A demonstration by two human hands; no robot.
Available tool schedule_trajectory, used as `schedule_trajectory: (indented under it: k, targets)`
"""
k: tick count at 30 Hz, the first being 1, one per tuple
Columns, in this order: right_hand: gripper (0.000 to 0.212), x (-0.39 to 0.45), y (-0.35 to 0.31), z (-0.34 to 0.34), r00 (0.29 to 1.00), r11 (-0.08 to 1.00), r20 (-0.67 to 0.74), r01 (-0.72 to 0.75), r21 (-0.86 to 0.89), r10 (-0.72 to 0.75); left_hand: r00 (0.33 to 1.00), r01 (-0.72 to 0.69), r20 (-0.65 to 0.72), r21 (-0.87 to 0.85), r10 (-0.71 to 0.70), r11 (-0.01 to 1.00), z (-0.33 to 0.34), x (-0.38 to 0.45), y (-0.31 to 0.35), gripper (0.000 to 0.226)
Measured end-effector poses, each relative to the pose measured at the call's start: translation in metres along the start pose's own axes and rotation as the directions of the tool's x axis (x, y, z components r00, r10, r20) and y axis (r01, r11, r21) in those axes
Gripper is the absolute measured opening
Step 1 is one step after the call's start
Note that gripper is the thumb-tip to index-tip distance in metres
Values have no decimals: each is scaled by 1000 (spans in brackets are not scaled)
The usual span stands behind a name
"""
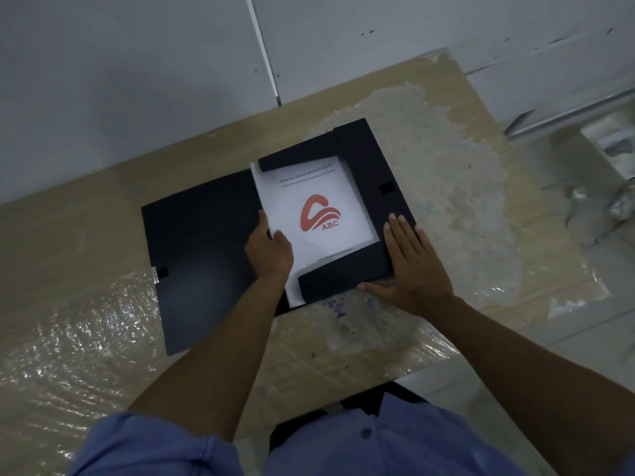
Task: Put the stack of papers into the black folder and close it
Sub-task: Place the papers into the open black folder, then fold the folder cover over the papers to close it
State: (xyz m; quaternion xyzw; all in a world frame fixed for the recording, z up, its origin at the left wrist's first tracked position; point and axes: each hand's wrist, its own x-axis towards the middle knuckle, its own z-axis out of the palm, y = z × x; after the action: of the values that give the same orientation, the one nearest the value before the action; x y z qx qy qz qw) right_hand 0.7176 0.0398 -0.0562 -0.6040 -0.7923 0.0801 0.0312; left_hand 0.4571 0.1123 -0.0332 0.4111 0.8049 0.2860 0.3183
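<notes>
The black folder (199,255) lies open on the table, its cover spread flat to the left. A stack of white papers (319,201) with a red ABC logo on top sits in the right half, under the top, right and bottom flaps. My left hand (269,250) grips the stack's left edge, which stands slightly raised. My right hand (412,266) rests flat, fingers spread, on the folder's lower right corner over the flaps.
The wooden table (86,235) is wrapped in wrinkled plastic film and its front edge runs close to my body. A grey wall stands behind it. At the far right, off the table, there is a metal frame (584,108) and crumpled plastic.
</notes>
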Motion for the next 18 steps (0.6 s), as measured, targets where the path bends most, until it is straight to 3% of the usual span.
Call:
schedule_trajectory:
  k: [9, 13, 18]
  targets:
    - [123, 1, -1, 1, 1000, 999, -18, -22, 29, 23, 989, -30, 144, 36, 24, 999, 35, -4, 23, 65]
    - [123, 1, -2, 0, 1000, 999, -6, -28, 20, 28, 989, -138, 80, 244, 122, 960, 24, -6, 11, 67]
    - [123, 1, -1, 0, 1000, 1000, 4, -29, 9, 29, 976, -142, -104, 366, 192, 920, -23, -1, -36, 61]
